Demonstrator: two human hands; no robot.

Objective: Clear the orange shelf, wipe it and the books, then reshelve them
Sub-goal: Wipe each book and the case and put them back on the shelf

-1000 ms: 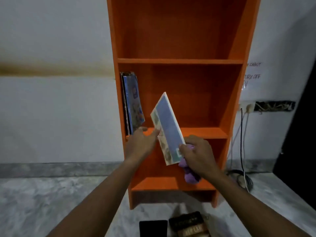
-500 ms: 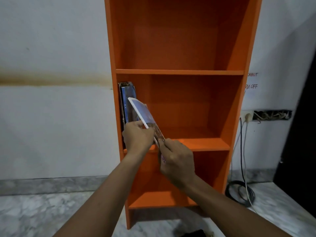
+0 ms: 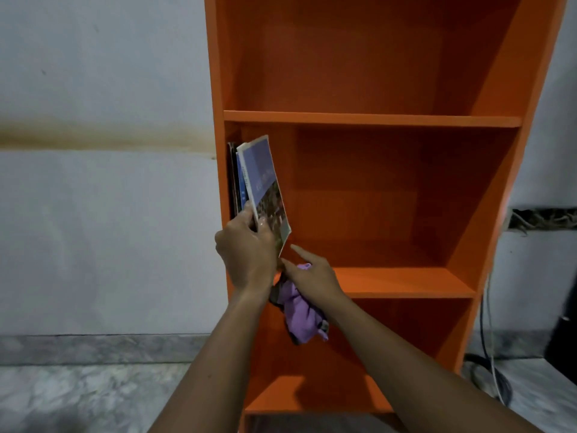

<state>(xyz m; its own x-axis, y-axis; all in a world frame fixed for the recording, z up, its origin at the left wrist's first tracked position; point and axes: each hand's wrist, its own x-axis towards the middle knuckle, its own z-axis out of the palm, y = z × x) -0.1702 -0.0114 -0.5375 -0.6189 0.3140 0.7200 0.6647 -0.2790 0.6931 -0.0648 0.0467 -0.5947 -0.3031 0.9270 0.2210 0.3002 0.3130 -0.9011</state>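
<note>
Left hand (image 3: 246, 251) has a grip on the bottom of a blue book (image 3: 265, 185), which tilts against the other books (image 3: 234, 179) at the left end of the orange shelf (image 3: 374, 118), middle compartment, around frame centre. Right hand (image 3: 312, 278), just below, clutches a purple cloth (image 3: 301, 317), index finger sticking out.

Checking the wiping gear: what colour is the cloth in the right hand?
Light purple cloth, gripped in the right hand; the head view shows it.

White wall (image 3: 93, 73) w/ brown stain band (image 3: 93, 139) at 9 o'clock. Grey skirting (image 3: 93, 348) & marble floor (image 3: 78, 398) at 7-8. Wall cutout w/ tangled wires (image 3: 543, 218) at 3. Cables (image 3: 487, 332) run down to floor at 4. Dark obj (image 3: 565, 335) at the right edge, unclear what.
</note>
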